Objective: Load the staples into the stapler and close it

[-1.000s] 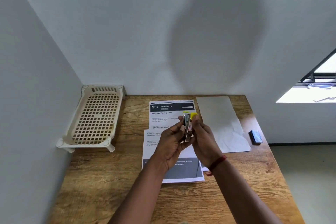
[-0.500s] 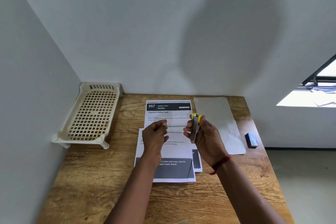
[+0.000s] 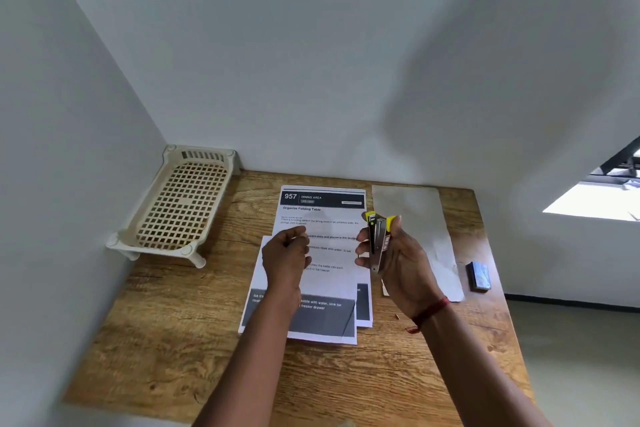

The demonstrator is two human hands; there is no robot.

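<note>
One right hand [image 3: 401,253] grips stapler [image 3: 378,239] above papers [image 3: 322,274].

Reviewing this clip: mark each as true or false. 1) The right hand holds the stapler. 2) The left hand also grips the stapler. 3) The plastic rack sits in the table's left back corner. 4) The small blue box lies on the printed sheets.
1) True: the right hand grips the stapler, held above the printed sheets.
2) False: the left hand is apart from it, fingers curled over the sheets.
3) True: the plastic rack stands against both walls.
4) False: the small blue box lies on the bare table at its right edge.
</note>
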